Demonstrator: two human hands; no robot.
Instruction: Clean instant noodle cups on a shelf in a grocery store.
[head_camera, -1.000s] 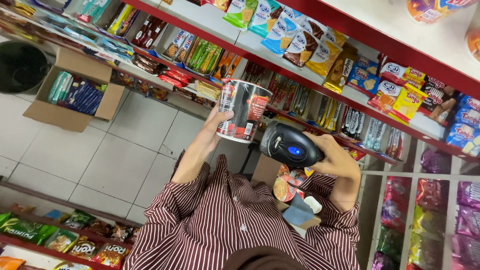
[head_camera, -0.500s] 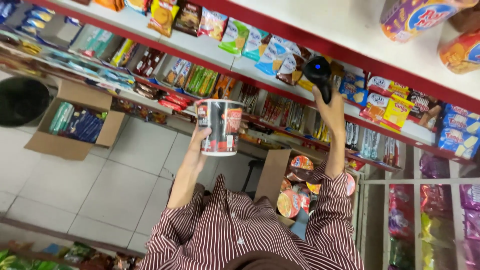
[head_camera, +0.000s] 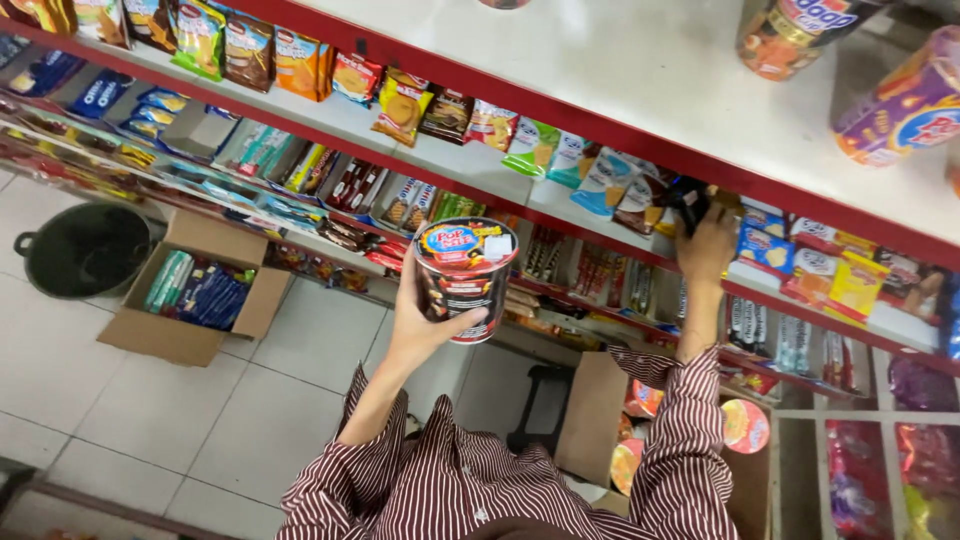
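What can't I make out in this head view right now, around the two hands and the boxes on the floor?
- Dark handheld device at the shelf: mostly covered by the right hand; its shape is unclear.
- Cup of noodles: the left hand hides its far side and base.
- Open carton below: the striped sleeve covers much of its contents.
- Cans on the top shelf: cut off by the frame edge.
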